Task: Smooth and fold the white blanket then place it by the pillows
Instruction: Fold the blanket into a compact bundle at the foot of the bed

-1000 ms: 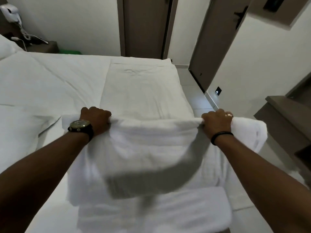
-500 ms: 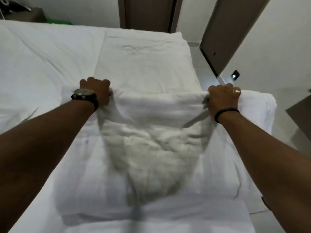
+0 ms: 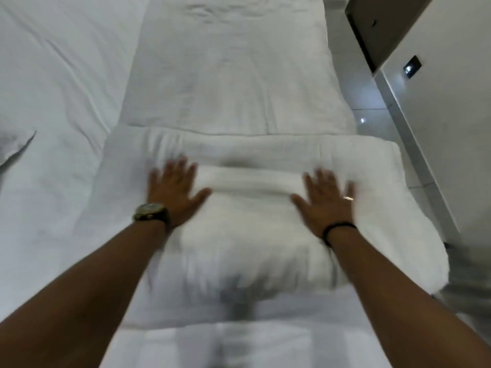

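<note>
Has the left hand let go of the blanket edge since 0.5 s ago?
Yes. The left hand no longer grips the edge; it lies flat, fingers spread, on the folded white blanket.

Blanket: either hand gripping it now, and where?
Neither. The left hand and right hand lie flat, fingers spread, on top of the folded white blanket.

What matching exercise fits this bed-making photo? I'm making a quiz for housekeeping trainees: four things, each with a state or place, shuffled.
Column 1:
1. left hand
2. right hand
3. white blanket
4. wall socket

Column 2:
A. folded, lying on the bed
B. wears a ring, with a black band at the wrist
C. low on the wall, right of the bed
D. has a watch at the wrist, fingers spread flat

Pairs: 1-D, 2-B, 3-A, 4-C
</note>
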